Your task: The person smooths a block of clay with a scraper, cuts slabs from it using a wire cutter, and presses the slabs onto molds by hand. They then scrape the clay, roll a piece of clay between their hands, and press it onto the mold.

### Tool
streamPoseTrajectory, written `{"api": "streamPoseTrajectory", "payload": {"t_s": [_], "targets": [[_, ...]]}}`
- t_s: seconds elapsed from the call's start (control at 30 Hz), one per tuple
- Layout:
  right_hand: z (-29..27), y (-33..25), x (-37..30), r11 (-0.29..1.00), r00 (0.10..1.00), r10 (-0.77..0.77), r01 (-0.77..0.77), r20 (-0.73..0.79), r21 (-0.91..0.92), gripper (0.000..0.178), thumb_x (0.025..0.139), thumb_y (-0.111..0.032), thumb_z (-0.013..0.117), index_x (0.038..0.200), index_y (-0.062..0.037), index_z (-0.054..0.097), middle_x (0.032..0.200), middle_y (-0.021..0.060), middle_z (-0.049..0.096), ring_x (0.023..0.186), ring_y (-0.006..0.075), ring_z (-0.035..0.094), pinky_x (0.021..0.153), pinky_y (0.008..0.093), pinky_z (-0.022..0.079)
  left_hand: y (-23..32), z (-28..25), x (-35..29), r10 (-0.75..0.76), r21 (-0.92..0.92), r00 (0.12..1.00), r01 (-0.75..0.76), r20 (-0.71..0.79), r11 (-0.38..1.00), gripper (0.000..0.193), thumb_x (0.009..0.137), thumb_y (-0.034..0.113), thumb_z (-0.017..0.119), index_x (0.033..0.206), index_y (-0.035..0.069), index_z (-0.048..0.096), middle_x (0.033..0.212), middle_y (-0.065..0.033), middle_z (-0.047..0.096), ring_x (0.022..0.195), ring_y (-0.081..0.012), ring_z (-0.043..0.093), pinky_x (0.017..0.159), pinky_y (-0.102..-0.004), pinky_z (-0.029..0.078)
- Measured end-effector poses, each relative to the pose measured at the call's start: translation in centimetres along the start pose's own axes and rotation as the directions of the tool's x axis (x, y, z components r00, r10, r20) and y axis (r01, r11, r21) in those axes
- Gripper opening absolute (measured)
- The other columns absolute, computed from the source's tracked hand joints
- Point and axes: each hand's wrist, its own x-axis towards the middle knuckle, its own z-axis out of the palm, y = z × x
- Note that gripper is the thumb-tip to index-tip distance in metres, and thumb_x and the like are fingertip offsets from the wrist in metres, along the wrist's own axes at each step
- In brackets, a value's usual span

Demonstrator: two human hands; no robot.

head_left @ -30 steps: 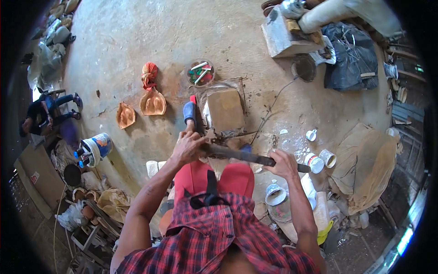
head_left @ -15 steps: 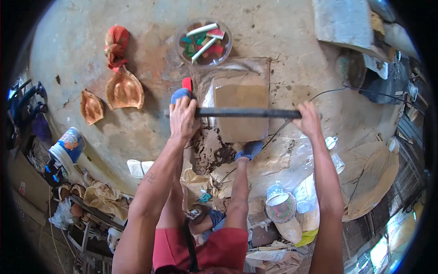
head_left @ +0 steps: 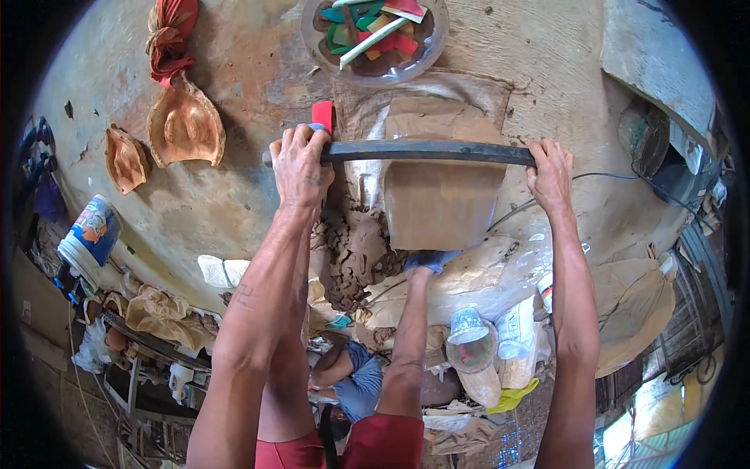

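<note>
The top edge cuts off the bowl [head_left: 388,75] and red cloth [head_left: 169,48]; the bar [head_left: 430,150] hides part of the brown slab [head_left: 444,205].

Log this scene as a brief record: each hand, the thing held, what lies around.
Left hand: grips dark bar near its left end
Right hand: grips bar's right end
Bar: crosswise over brown block; contact unclear
Left of block: lumpy clay heap
Beyond block: clear tub of coloured pieces
Further left: two hollow brown forms
</note>
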Motion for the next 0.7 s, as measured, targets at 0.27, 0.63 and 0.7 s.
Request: {"api": "streamPoseTrajectory", "payload": {"t_s": [0.27, 0.63, 0.7], "targets": [[0.4, -1.0, 1.1, 0.999, 0.984, 0.02, -0.015, 0.176, -0.033, 0.062, 0.073, 0.001, 0.074, 0.132, -0.0161, 0.065, 0.109, 0.0072, 0.059, 0.113, 0.0288, 0.057, 0.095, 0.0477, 0.042, -2.3, 0.0, 1.0, 0.003, -0.028, 0.999, -0.002, 0.041, 1.0, 0.049, 0.063, 0.001, 0.074, 0.11, 0.015, 0.077, 0.104, -0.0061, 0.062, 0.107, -0.0288, 0.059, 0.094, -0.0439, 0.043], [0.9, -0.8, 1.7, 1.0, 0.97, 0.012, -0.01, 0.243, -0.011, 0.06, 0.073, 0.001, 0.072, 0.131, -0.0151, 0.067, 0.113, 0.0073, 0.061, 0.117, 0.0284, 0.057, 0.096, 0.0474, 0.042, -3.0, 0.5, 1.3, -0.034, -0.018, 0.992, 0.037, 0.118, 0.999, 0.044, 0.066, 0.004, 0.072, 0.108, 0.016, 0.078, 0.101, -0.0078, 0.064, 0.106, -0.0293, 0.061, 0.093, -0.0433, 0.044], [0.7, -0.8, 1.7, 1.0, 0.962, 0.023, -0.024, 0.272, -0.001, 0.059, 0.074, 0.001, 0.071, 0.131, -0.0147, 0.066, 0.113, 0.0074, 0.061, 0.117, 0.0284, 0.057, 0.096, 0.0471, 0.042, -3.0, 0.9, 1.3, -0.042, -0.022, 0.991, 0.045, 0.126, 0.999, 0.043, 0.066, 0.004, 0.073, 0.107, 0.016, 0.078, 0.102, -0.0081, 0.065, 0.106, -0.0296, 0.061, 0.093, -0.0436, 0.044]]}}
